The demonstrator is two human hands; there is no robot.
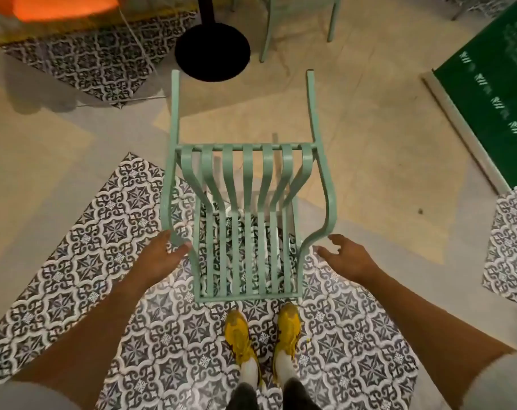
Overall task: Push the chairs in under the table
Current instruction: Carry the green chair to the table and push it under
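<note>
A mint-green metal chair [245, 226] with slatted seat and back stands right in front of my yellow shoes, its top rail nearest me and its arms reaching away. Beyond it, the table's black round pedestal base [212, 51] rests on the floor; the tabletop is out of view. My left hand [159, 254] is at the bend of the chair's left arm, fingers apart on either side of the frame without closing on it. My right hand [347, 258] hovers just beside the bend of the right arm, fingers spread and holding nothing.
The legs of a second mint-green chair [331, 22] show past the pedestal at the top. A dark green board [487, 108] lies at the right. An orange glowing object [62, 7] sits top left, with a thin white cable [139, 45] across the patterned tiles.
</note>
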